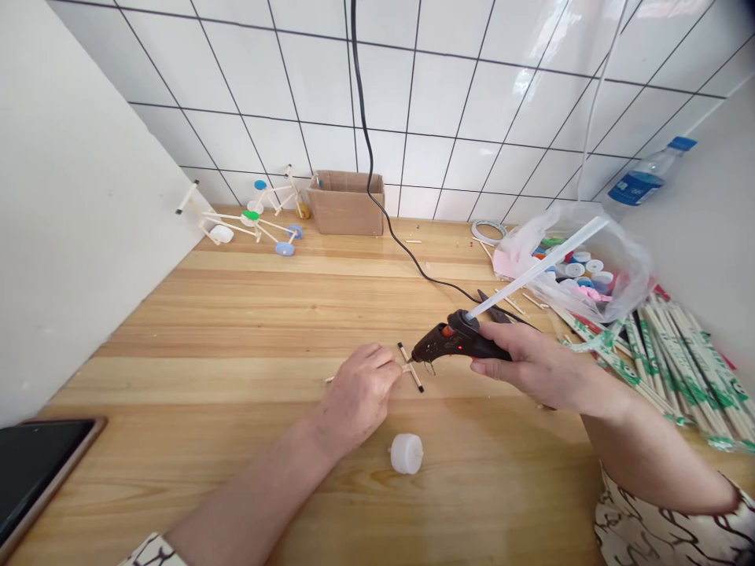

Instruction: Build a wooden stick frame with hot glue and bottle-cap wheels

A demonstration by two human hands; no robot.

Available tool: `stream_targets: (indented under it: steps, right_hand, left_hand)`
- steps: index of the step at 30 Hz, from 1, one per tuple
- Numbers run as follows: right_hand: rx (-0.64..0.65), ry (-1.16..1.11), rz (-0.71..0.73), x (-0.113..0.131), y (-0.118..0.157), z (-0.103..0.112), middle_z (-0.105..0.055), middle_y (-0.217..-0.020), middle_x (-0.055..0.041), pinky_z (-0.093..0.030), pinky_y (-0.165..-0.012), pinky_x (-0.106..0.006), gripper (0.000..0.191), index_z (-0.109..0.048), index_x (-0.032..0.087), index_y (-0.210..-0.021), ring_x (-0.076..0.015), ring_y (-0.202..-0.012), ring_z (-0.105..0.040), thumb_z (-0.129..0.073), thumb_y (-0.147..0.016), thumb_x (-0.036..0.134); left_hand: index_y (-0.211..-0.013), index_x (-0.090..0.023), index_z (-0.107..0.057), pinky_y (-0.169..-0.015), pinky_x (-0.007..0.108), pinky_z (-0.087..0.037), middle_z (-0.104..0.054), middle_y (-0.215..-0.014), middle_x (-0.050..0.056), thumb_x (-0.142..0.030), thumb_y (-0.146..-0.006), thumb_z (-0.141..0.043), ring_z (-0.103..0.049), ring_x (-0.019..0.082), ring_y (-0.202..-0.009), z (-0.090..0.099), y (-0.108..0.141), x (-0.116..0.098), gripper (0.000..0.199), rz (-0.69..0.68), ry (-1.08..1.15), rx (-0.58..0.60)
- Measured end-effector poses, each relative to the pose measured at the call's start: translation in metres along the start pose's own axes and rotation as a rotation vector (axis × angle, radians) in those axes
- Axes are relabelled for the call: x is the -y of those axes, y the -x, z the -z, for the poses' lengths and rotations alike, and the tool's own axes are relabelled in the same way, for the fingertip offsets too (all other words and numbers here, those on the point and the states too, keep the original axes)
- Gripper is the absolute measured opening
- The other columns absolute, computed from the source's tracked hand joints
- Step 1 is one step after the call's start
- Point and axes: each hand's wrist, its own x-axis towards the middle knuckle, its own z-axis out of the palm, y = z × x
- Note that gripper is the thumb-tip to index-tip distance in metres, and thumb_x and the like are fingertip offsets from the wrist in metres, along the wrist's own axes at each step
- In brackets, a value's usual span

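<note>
My right hand (522, 363) is wrapped round the handle of a black hot glue gun (451, 343), a long clear glue stick (539, 267) rising from its back. The gun's nozzle meets a short wooden crosspiece (416, 377) with black ends. My left hand (366, 385) is closed on a thin wooden stick (329, 380) that joins this crosspiece; most of the stick is hidden under my fingers. Nearer to me, a white bottle cap piece (406, 453) with a small stub on its side sits on the wooden table (248, 448).
Small stick-and-cap models (253, 224) stand at the back left beside a cardboard box (347, 206). A black cord (406, 250) crosses the table. Scissors (494, 306), tape (488, 230), a bag of caps (625, 271), wrapped chopsticks (687, 362) and a bottle (640, 185) lie right; a phone (41, 472), left.
</note>
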Motion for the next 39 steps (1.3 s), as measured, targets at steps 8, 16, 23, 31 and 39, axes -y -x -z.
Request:
stream_targets:
  steps: [8, 16, 23, 31, 39]
  right_hand:
    - [-0.009, -0.006, -0.007, 0.0017, 0.0017, 0.0003, -0.065, -0.082, -0.0004, -0.045, -0.066, -0.027, 0.024, -0.063, 0.022, -0.104, -0.0194, -0.074, -0.059, -0.05, -0.084, 0.026]
    - [0.01, -0.038, 0.0, 0.0005, 0.0004, -0.0011, -0.064, -0.085, -0.0007, -0.044, -0.06, -0.025, 0.028, -0.061, 0.022, -0.11, -0.0175, -0.07, -0.057, -0.051, -0.084, 0.025]
    - [0.015, -0.041, -0.043, 0.005, 0.0009, 0.0007, -0.059, -0.075, 0.0001, -0.037, -0.048, -0.022, 0.026, -0.062, 0.02, -0.106, -0.0141, -0.059, -0.052, -0.05, -0.084, 0.028]
    - [0.013, -0.026, -0.002, -0.0001, -0.0009, -0.0019, -0.056, -0.072, 0.0, -0.038, -0.052, -0.023, 0.03, -0.06, 0.02, -0.113, -0.0161, -0.065, -0.051, -0.051, -0.085, 0.026]
    - [0.013, 0.008, 0.025, 0.0016, -0.0011, -0.0017, -0.06, -0.078, 0.0006, -0.041, -0.061, -0.025, 0.029, -0.06, 0.021, -0.113, -0.0174, -0.07, -0.054, -0.05, -0.086, 0.026]
  left_hand:
    - [-0.067, -0.015, -0.062, -0.062, 0.03, -0.045, -0.06, -0.068, 0.006, -0.006, -0.087, -0.047, -0.051, 0.019, -0.069, -0.0001, -0.001, 0.0005, 0.027, -0.001, -0.004, 0.003]
    - [-0.067, -0.014, -0.062, -0.063, 0.03, -0.045, -0.06, -0.068, 0.006, -0.007, -0.087, -0.047, -0.051, 0.019, -0.069, -0.0012, 0.0, 0.0013, 0.026, -0.006, -0.006, 0.008]
    - [-0.067, -0.015, -0.062, -0.063, 0.03, -0.045, -0.06, -0.068, 0.005, -0.006, -0.087, -0.047, -0.051, 0.019, -0.069, -0.0009, -0.0006, 0.0003, 0.026, 0.001, -0.007, 0.006]
    - [-0.067, -0.016, -0.062, -0.063, 0.03, -0.046, -0.06, -0.069, 0.005, -0.006, -0.087, -0.047, -0.052, 0.019, -0.07, 0.0001, 0.0007, 0.0001, 0.026, 0.006, -0.008, 0.011]
    - [-0.067, -0.016, -0.062, -0.062, 0.03, -0.045, -0.061, -0.068, 0.005, -0.006, -0.087, -0.045, -0.052, 0.019, -0.069, 0.0, -0.0008, 0.0, 0.028, 0.001, -0.015, 0.004]
